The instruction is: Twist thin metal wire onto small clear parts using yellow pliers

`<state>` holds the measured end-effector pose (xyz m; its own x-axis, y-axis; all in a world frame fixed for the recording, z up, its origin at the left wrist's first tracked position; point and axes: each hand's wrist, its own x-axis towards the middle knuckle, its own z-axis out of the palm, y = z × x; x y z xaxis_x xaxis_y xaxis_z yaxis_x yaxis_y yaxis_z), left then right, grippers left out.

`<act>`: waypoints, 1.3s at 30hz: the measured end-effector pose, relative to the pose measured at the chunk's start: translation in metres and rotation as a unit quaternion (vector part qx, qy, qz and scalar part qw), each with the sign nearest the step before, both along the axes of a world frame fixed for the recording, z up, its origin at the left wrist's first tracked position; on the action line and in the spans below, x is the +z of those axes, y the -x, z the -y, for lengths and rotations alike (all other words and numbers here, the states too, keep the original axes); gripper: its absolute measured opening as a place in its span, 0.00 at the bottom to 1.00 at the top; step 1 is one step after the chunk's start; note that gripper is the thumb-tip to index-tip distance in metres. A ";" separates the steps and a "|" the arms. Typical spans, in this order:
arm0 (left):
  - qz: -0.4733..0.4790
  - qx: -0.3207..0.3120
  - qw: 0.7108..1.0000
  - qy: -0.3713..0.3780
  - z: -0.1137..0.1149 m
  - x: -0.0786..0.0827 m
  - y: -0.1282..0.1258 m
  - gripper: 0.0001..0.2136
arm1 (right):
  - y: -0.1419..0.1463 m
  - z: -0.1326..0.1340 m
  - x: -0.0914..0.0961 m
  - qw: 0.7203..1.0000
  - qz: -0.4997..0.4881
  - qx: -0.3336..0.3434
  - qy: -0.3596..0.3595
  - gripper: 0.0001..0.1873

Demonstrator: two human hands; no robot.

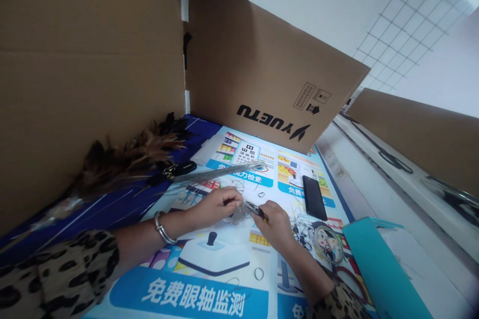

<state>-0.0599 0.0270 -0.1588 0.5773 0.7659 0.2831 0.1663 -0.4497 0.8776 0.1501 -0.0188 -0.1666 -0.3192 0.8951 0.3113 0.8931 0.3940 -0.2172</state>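
My right hand (pixel 275 225) is closed round a pair of pliers (pixel 255 209), whose jaws point left towards my other hand. Fingertips pinched together, my left hand (pixel 217 207) is just left of the jaws, and what it holds is too small to make out. Something thin and shiny shows below the fingertips. Beyond my left hand lies a bundle of thin silvery wires (pixel 220 173). Small wire loops, one a dark ring (pixel 259 273), are scattered on the printed sheet (pixel 224 239) under my hands.
A black phone (pixel 314 198) lies at the right, with a tape roll (pixel 328 243) and tangled dark bits nearer me. A teal box (pixel 385 269) stands at the right edge. Brown feathers (pixel 130 154) and a black fob (pixel 185 167) are at the left. Cardboard panels (pixel 269 70) wall the back.
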 end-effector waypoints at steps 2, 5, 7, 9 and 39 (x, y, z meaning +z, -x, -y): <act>-0.010 0.000 0.999 -0.035 0.001 0.002 0.000 0.07 | 0.000 0.000 0.001 1.000 0.001 0.001 0.002 0.11; -0.013 -0.004 0.999 -0.052 0.002 0.001 0.000 0.08 | 0.000 -0.001 0.001 1.000 0.002 0.005 -0.007 0.09; -0.013 -0.006 0.999 -0.053 0.002 0.000 0.000 0.08 | 0.000 -0.001 0.001 1.000 0.002 0.009 -0.013 0.08; -0.015 -0.005 0.998 -0.055 0.002 -0.001 0.000 0.08 | -0.001 -0.001 0.000 1.000 0.001 0.014 -0.017 0.07; -0.005 -0.003 1.000 -0.001 0.002 -0.005 -0.002 0.07 | 0.002 0.002 0.004 0.999 0.038 0.014 -0.005 0.09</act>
<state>-0.0584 0.0247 -0.1638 0.5846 0.7618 0.2791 0.1717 -0.4524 0.8751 0.1480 -0.0213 -0.1629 -0.3670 0.8827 0.2934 0.8957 0.4205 -0.1445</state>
